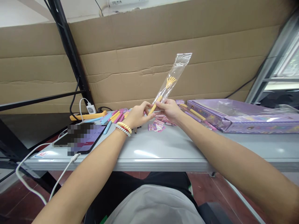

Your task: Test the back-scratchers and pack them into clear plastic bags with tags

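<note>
A yellow back scratcher (170, 81) with a small hand-shaped head sits slantwise, head up, in a clear plastic bag (183, 60). Its thick yellow handle (152, 109) sticks out of the bag's lower end. My left hand (137, 115), with beaded bands at the wrist, grips the handle between thumb and fingers. Pinched in my right hand (171, 110) is the lower part of the bag, beside the handle. Under my hands lie several pink printed cards (156, 126). Loose back scratchers in several colours (114, 117) are heaped left of my left hand.
At left lie a dark phone (74, 133) and a tablet (93, 138) with white cables. A purple box (247, 116) stands at right, bagged back scratchers (197, 114) beside it. Cardboard (140, 62) walls the back of the grey table (163, 149); a black post (70, 46) rises at left.
</note>
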`<state>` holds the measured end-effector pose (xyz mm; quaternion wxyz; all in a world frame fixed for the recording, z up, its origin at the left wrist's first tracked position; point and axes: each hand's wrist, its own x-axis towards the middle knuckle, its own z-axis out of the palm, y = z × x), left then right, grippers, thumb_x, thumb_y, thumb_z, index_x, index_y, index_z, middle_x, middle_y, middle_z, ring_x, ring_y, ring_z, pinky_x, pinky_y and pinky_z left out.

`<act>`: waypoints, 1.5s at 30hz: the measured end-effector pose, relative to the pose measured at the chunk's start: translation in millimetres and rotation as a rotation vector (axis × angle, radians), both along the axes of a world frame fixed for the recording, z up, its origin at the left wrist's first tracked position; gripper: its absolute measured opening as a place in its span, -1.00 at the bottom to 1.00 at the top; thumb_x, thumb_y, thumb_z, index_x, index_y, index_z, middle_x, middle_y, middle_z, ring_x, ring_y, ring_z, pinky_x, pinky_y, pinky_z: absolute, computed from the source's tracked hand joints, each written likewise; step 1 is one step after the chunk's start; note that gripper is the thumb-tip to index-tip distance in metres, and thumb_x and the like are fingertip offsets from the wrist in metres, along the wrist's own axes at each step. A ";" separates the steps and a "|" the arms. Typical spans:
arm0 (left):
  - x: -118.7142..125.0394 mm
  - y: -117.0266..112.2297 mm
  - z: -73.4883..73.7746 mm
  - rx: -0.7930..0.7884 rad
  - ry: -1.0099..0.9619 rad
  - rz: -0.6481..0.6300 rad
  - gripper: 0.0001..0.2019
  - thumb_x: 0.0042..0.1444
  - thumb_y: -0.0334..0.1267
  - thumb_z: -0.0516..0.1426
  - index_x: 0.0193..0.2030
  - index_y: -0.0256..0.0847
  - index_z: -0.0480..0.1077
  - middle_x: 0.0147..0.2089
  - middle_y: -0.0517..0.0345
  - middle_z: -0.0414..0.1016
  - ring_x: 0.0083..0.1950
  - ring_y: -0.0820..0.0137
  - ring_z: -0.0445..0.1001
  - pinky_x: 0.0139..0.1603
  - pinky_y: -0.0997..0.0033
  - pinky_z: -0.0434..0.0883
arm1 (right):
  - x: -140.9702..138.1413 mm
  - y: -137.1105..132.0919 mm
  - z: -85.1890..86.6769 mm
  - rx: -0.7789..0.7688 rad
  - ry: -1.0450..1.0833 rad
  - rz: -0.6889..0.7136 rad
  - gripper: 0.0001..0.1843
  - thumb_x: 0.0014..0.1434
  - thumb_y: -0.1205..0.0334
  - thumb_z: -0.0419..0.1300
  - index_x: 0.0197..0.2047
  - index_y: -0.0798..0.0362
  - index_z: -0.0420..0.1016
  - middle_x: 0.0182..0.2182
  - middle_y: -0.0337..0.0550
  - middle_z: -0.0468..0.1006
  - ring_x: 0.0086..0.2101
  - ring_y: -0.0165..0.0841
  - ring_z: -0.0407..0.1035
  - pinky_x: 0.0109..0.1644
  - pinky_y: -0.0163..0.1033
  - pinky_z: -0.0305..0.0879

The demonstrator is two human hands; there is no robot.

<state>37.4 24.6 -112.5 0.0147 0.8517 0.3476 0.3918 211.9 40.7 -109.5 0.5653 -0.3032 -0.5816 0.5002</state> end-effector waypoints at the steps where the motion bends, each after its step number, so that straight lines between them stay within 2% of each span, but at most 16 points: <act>1: -1.3 0.2 0.2 0.014 0.011 -0.003 -0.65 0.02 -0.10 0.16 -0.09 -0.19 0.27 -0.43 0.28 0.41 -0.48 0.50 0.34 -0.39 0.49 0.25 | 1.6 0.6 0.9 0.004 -0.004 -0.012 -0.90 0.11 0.34 0.25 -0.33 0.21 0.44 -0.35 -0.05 0.53 -0.38 -0.33 0.46 -0.42 -0.32 0.44; 6: -6.3 4.0 0.1 0.015 0.073 -0.027 -0.65 -0.04 -0.23 0.18 -0.08 -0.21 0.34 -0.40 0.26 0.39 -0.47 0.51 0.29 -0.39 0.49 0.24 | 8.2 4.5 4.5 0.010 -0.018 -0.040 -0.92 0.12 0.36 0.22 -0.38 0.21 0.45 -0.40 -0.08 0.53 -0.43 -0.38 0.44 -0.45 -0.36 0.40; 15: -5.7 8.6 -2.2 0.019 0.095 0.001 -0.68 0.00 -0.13 0.19 -0.11 -0.21 0.44 -0.34 0.18 0.46 -0.40 0.46 0.33 -0.35 0.44 0.26 | 5.3 -3.5 4.4 -0.066 -0.082 0.046 -0.92 0.15 0.39 0.21 -0.36 0.24 0.43 -0.41 -0.02 0.52 -0.49 -0.37 0.44 -0.56 -0.38 0.37; 20: -4.3 5.8 -1.8 0.014 0.051 -0.005 -0.82 -0.02 -0.15 0.19 -0.36 -0.22 0.41 -0.39 0.19 0.44 -0.41 0.46 0.32 -0.38 0.45 0.25 | 0.5 -4.8 -0.1 -0.093 -0.147 0.149 -0.89 0.11 0.37 0.25 -0.38 0.24 0.42 -0.49 -0.04 0.50 -0.51 -0.37 0.42 -0.55 -0.38 0.40; 23: -3.4 5.2 -1.4 0.009 0.050 0.025 -0.79 -0.03 -0.13 0.18 -0.52 -0.22 0.32 -0.47 0.20 0.39 -0.45 0.46 0.29 -0.43 0.46 0.21 | -1.5 -3.8 -2.9 -0.094 -0.176 0.171 -0.81 0.01 0.32 0.35 -0.41 0.23 0.42 -0.54 -0.09 0.47 -0.52 -0.38 0.41 -0.59 -0.41 0.37; 25: -3.5 5.4 -1.4 0.027 0.044 0.069 -0.76 -0.06 -0.12 0.18 -0.54 -0.21 0.27 -0.51 0.22 0.34 -0.48 0.47 0.24 -0.47 0.46 0.17 | -2.5 -3.1 -4.7 -0.086 -0.201 0.196 -0.77 -0.04 0.30 0.38 -0.39 0.23 0.43 -0.53 -0.08 0.48 -0.50 -0.36 0.42 -0.58 -0.40 0.39; 28: -4.2 5.3 -1.7 0.062 0.020 0.108 -0.78 -0.07 -0.13 0.18 -0.48 -0.19 0.24 -0.53 0.27 0.30 -0.51 0.49 0.19 -0.50 0.47 0.13 | -3.7 -2.4 -7.1 -0.063 -0.243 0.237 -0.74 -0.03 0.27 0.37 -0.32 0.24 0.44 -0.48 -0.04 0.51 -0.47 -0.34 0.44 -0.55 -0.38 0.41; 31: -4.5 4.5 -2.4 0.081 -0.004 0.104 -0.77 -0.04 -0.10 0.16 -0.36 -0.18 0.24 -0.49 0.27 0.32 -0.49 0.48 0.24 -0.48 0.47 0.14 | -4.8 -2.9 -7.9 -0.061 -0.266 0.240 -0.76 0.01 0.28 0.35 -0.31 0.22 0.42 -0.46 -0.04 0.51 -0.47 -0.32 0.45 -0.54 -0.35 0.43; 37: -3.3 2.2 -3.2 0.155 0.049 0.127 -0.55 0.05 -0.11 0.10 0.06 -0.23 0.21 -0.34 0.18 0.44 -0.39 0.41 0.38 -0.37 0.43 0.24 | -4.0 -5.3 -5.6 -0.085 -0.244 0.312 -0.80 0.06 0.31 0.30 -0.26 0.20 0.40 -0.42 -0.05 0.52 -0.45 -0.30 0.47 -0.49 -0.28 0.47; 41: -2.5 1.9 -3.0 0.189 0.103 0.135 -0.55 0.10 -0.14 0.07 0.13 -0.22 0.24 -0.21 0.07 0.49 -0.26 0.34 0.44 -0.25 0.39 0.29 | -3.3 -6.0 -4.4 -0.108 -0.266 0.318 -0.80 0.10 0.30 0.27 -0.22 0.19 0.41 -0.41 -0.04 0.52 -0.44 -0.30 0.47 -0.54 -0.36 0.44; 45: -2.4 3.6 -3.3 0.175 0.102 0.142 -0.51 0.11 -0.09 0.07 0.15 -0.25 0.23 -0.22 0.06 0.48 -0.27 0.33 0.44 -0.25 0.37 0.30 | -5.0 -5.9 -5.3 -0.112 -0.276 0.271 -0.85 0.11 0.29 0.25 -0.29 0.20 0.41 -0.51 -0.11 0.47 -0.54 -0.38 0.41 -0.58 -0.37 0.40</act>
